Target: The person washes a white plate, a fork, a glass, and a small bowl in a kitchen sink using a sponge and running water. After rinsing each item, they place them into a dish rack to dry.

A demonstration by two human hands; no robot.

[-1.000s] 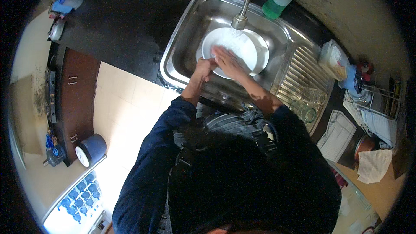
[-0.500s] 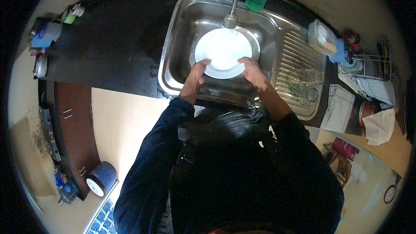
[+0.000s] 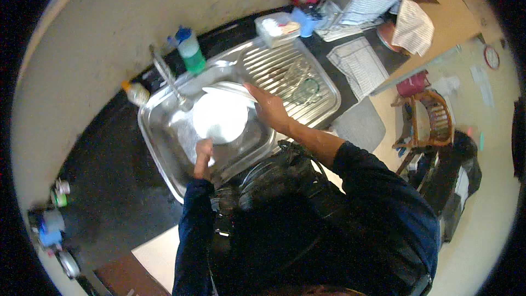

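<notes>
My right hand (image 3: 268, 107) grips a white plate (image 3: 226, 89) by its edge; the plate is tilted, so only a thin strip of it shows. Beneath it, a second white plate (image 3: 220, 123) lies brightly lit in the steel sink (image 3: 170, 170). At that plate's near-left edge is my left hand (image 3: 204, 152), its fingers curled. Blur hides whatever is in them. The faucet (image 3: 184, 102) hangs over the sink just left of the plates.
Glassware (image 3: 307, 89) stands on the ribbed drainboard (image 3: 263, 60) to the right. A green soap bottle (image 3: 192, 55) and a small jar (image 3: 137, 94) are behind the sink. Beyond the drainboard are a plastic container (image 3: 276, 30) and a folded cloth (image 3: 359, 66).
Both hands held one plate under the faucet before. Now my right hand has carried a plate up to the right, and my left hand is off it. The view has turned rightward.
</notes>
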